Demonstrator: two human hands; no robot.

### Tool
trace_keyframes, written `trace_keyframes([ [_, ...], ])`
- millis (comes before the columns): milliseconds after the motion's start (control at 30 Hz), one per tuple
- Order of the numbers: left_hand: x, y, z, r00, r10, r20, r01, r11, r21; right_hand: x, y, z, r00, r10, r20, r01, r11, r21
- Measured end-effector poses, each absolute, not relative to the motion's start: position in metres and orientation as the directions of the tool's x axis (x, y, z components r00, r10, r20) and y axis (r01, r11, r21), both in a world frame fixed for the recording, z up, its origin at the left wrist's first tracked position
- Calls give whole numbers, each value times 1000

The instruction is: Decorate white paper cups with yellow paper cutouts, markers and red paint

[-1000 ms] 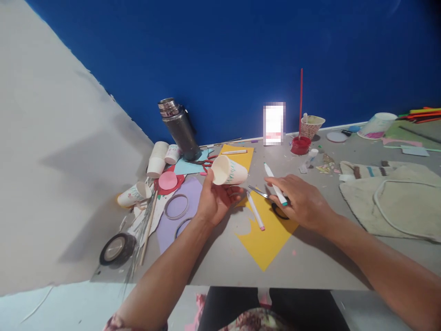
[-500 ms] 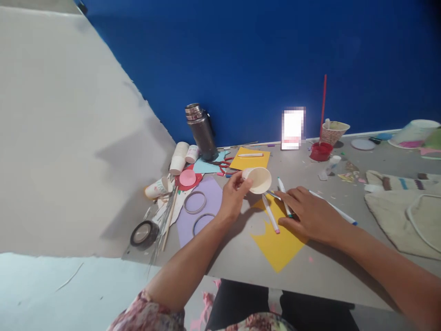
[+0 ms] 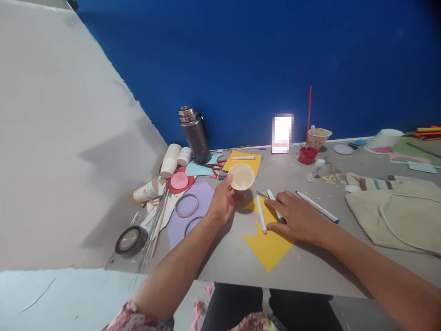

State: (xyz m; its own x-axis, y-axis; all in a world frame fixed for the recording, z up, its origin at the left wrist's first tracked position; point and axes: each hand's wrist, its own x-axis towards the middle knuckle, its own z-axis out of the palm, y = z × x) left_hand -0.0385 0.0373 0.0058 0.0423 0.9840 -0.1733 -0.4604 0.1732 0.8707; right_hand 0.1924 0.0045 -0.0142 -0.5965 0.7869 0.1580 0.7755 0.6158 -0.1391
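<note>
Your left hand (image 3: 221, 204) grips a paper cup (image 3: 241, 176) w/ thumb and fingers closed round its side, cup held just above the grey table (image 3: 310, 262), mouth tipped toward you so the empty inside shows. Your right hand (image 3: 296, 217) lies palm down on the table, fingers loosely curled over a green-tipped marker (image 3: 274, 203) and what look like scissors (image 3: 262, 195); can't tell if it really grips either one. A pink-tipped marker (image 3: 261, 214) lies just beside that hand, on a yellow paper sheet (image 3: 267, 246). A blue-tipped pen (image 3: 317, 207) sits near the hand's far side. Left of the cup: purple paper (image 3: 195, 211) w/ 2 rings, a pink disc (image 3: 179, 180), a stack of cups (image 3: 170, 160) and a steel flask (image 3: 195, 134) by the blue wall. A tape roll (image 3: 131, 240) sits at the table's near-left edge; a cloth bag (image 3: 399, 211) lies at right.
</note>
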Motion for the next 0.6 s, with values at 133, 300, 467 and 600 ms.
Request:
trace_keyframes([
  [133,-42,42,7,119,961,-249,-588,270,762,193,6,-15,-589,791,167,781,610,-133],
  [300,-43,45,0,-10,995,-101,-379,90,921,195,8,-19,-588,774,233,769,625,-136],
  [467,-41,44,-4,-48,994,97,-220,-105,970,194,7,-16,-586,786,197,778,613,-134],
  [600,-41,42,0,-99,990,101,-144,-115,983,192,7,-12,-582,797,161,788,601,-131],
])
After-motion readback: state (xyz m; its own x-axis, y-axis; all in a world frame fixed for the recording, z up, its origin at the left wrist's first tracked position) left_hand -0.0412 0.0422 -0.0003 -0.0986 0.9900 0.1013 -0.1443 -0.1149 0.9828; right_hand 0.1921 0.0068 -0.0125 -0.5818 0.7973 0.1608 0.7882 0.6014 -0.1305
